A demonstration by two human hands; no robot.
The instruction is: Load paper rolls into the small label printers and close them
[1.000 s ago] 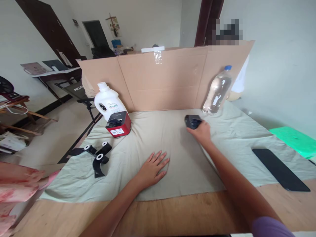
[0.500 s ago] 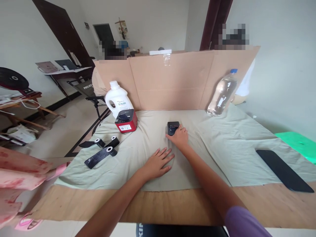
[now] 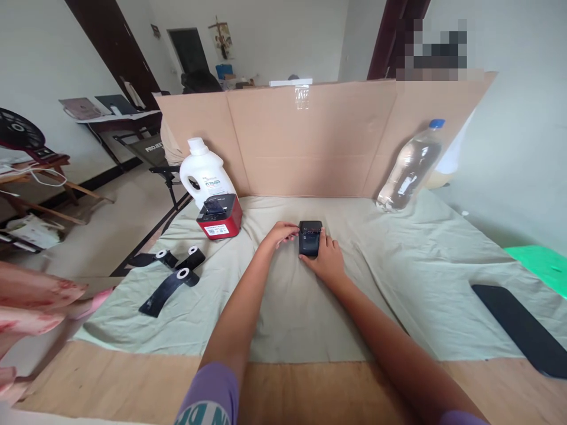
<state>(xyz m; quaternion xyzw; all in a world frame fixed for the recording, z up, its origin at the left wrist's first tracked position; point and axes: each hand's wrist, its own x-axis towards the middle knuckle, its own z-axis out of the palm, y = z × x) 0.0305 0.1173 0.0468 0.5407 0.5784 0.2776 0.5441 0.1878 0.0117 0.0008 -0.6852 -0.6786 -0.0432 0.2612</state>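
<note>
A small black box-shaped device [image 3: 309, 237] sits in the middle of the pale green cloth [image 3: 398, 277]. My right hand [image 3: 326, 260] grips its near right side, fingers closed round it. My left hand [image 3: 279, 234] touches its left edge with curled fingers. A red and black label printer [image 3: 218, 216] stands further left, in front of a white jug [image 3: 202, 173]. Three black rolls with white cores [image 3: 170, 271] lie at the cloth's left edge.
A cardboard screen [image 3: 310, 141] stands across the back of the table. A clear water bottle [image 3: 410, 168] leans at its right end. A black flat slab [image 3: 520, 327] lies at the right, a green box [image 3: 543, 265] beyond it. Pink-patterned fabric [image 3: 31, 301] shows at the left.
My right hand dragged the black device from near the bottle to the cloth's middle. My left hand lifted off the cloth and came up to the device's left side.
</note>
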